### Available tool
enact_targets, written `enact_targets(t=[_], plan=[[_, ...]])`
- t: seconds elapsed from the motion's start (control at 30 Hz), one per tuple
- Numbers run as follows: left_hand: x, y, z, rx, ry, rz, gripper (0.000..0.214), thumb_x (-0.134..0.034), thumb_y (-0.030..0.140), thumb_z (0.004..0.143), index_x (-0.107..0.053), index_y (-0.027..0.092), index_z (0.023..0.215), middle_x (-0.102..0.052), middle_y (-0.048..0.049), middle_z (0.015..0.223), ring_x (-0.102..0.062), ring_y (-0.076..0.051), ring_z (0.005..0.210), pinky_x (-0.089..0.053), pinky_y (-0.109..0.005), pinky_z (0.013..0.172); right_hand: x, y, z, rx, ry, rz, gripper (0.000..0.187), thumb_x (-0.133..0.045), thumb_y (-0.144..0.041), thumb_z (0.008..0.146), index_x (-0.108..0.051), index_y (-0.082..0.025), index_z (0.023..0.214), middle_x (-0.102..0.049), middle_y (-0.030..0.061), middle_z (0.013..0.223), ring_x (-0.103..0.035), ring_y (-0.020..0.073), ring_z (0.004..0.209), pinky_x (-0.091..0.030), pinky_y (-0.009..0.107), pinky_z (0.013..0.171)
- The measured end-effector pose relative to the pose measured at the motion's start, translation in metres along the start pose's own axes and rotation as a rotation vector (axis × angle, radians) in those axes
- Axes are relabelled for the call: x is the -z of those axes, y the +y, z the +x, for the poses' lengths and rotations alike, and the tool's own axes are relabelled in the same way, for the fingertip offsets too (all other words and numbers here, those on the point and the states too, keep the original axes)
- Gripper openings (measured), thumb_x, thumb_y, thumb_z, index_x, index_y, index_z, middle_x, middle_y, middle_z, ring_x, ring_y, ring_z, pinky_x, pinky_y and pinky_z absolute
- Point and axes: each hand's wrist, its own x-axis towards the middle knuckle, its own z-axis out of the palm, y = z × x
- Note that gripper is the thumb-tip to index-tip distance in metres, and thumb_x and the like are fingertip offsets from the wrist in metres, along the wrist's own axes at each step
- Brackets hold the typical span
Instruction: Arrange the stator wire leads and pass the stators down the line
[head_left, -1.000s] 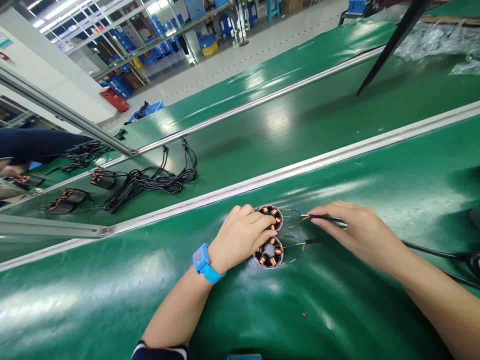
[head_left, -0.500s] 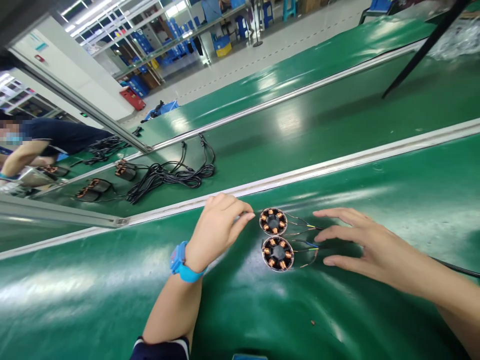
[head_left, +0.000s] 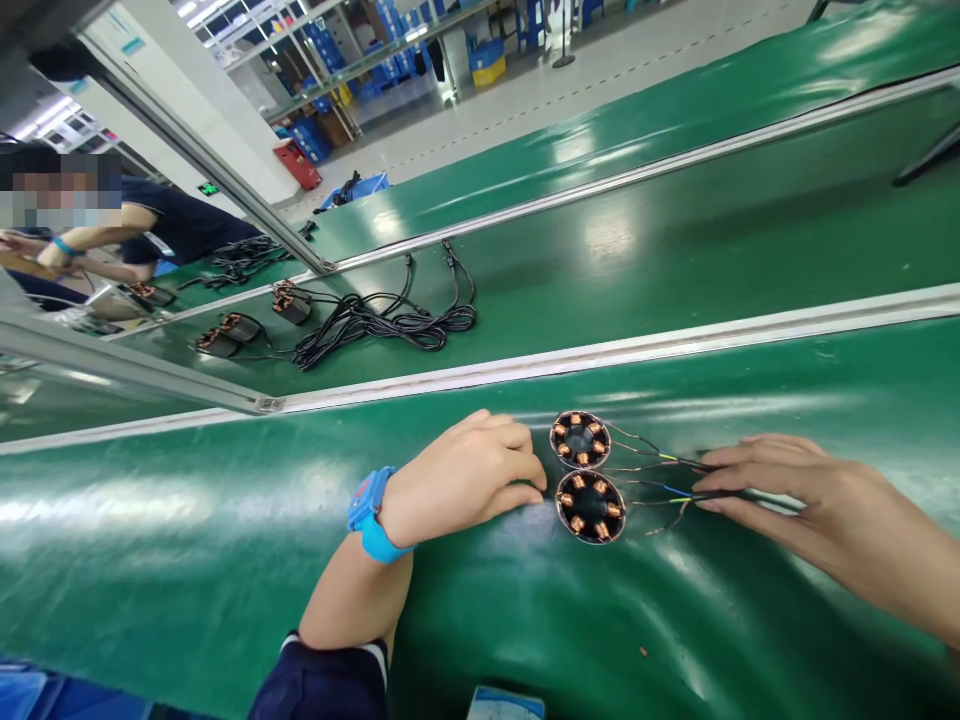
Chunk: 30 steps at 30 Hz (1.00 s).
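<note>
Right hand (head_left: 832, 510) newly closed onto cable (head_left: 772, 501), left hand (head_left: 472, 475) loosely curled, empty, beside stator (head_left: 579, 521)

No txt legible; small green sign (head_left: 208, 188) in bkgd prob. too blurry to read.

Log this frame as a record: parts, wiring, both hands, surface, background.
parts: two round black cores with copper windings, side by side
wiring: thin coloured wires lead from the cores to slim black cables
right: right hand, fingers on the black cables
left: left hand, blue wristband, fingers curled beside the cores, no grasped item visible
surface: glossy green bench covering
beyond silver metal rail: tangled black cable bundle
far left: co-worker in dark top
</note>
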Motion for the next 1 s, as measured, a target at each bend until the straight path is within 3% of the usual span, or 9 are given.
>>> enact_targets(t=[0.1,0.23,0.4,0.63,0.83,0.93,1.0], plan=[[-0.005,-0.003,0.004,0.104,0.111,0.026,0.008,-0.068,0.029,0.102,-0.07,0.022,0.105,-0.065,-0.0007,0.097,-0.06,-0.02,0.091,-0.038,-0.034,0.082,0.004,-0.002,0.006,0.059,0.036,-0.06,0.046,-0.044,-0.058,0.105,-0.078,-0.034,0.087,-0.077,-0.0053,0.097,-0.075,0.0166,0.087,-0.063,0.029,0.068],[-0.024,-0.014,0.025,0.261,0.258,-0.078,0.014,-0.069,0.032,0.101,-0.07,0.02,0.111,-0.069,-0.0019,0.1,-0.064,-0.021,0.095,-0.043,-0.035,0.084,0.003,-0.002,0.009,0.132,0.041,-0.126,0.048,-0.038,-0.055,0.108,-0.076,-0.034,0.087,-0.077,-0.0082,0.096,-0.076,0.0166,0.083,-0.065,0.034,0.065],[-0.048,-0.03,0.046,0.301,0.273,-0.483,0.021,-0.078,0.029,0.094,-0.07,0.018,0.111,-0.069,-0.0025,0.104,-0.063,-0.017,0.088,-0.048,-0.029,0.08,0.001,-0.003,0.013,0.189,0.023,-0.165,0.046,-0.037,-0.051,0.109,-0.075,-0.034,0.089,-0.076,-0.0104,0.091,-0.076,0.0159,0.079,-0.065,0.036,0.061],[-0.054,-0.038,0.048,0.317,0.263,-0.758,0.023,-0.076,0.031,0.09,-0.069,0.016,0.105,-0.067,-0.0042,0.099,-0.06,-0.016,0.079,-0.046,-0.027,0.069,0.002,0.0,0.01,0.145,-0.007,-0.128,0.046,-0.039,-0.052,0.108,-0.077,-0.034,0.09,-0.077,-0.0077,0.095,-0.076,0.0171,0.083,-0.062,0.034,0.064],[-0.052,-0.035,0.046,0.316,0.278,-0.656,0.027,-0.071,0.033,0.094,-0.064,0.018,0.115,-0.066,-0.0059,0.109,-0.061,-0.019,0.087,-0.05,-0.032,0.08,-0.004,0.007,-0.007,-0.041,-0.053,0.017,0.029,-0.055,-0.051,0.102,-0.077,-0.034,0.095,-0.076,-0.002,0.107,-0.073,0.0232,0.096,-0.06,0.042,0.084],[-0.042,-0.023,0.041,0.188,0.357,-0.451,0.026,-0.071,0.031,0.096,-0.062,0.021,0.118,-0.06,-0.0081,0.121,-0.059,-0.023,0.106,-0.048,-0.038,0.096,-0.004,0.008,-0.01,-0.097,-0.081,0.052,0.025,-0.058,-0.053,0.099,-0.077,-0.036,0.098,-0.073,-0.002,0.117,-0.071,0.0228,0.101,-0.062,0.041,0.083],[-0.035,-0.013,0.037,0.069,0.308,-0.343,0.018,-0.074,0.034,0.096,-0.065,0.022,0.107,-0.058,-0.0078,0.125,-0.056,-0.025,0.115,-0.045,-0.039,0.101,-0.003,0.007,-0.01,-0.122,-0.126,0.083,0.024,-0.06,-0.053,0.098,-0.077,-0.036,0.101,-0.071,-0.0013,0.124,-0.07,0.0228,0.106,-0.062,0.04,0.086]])
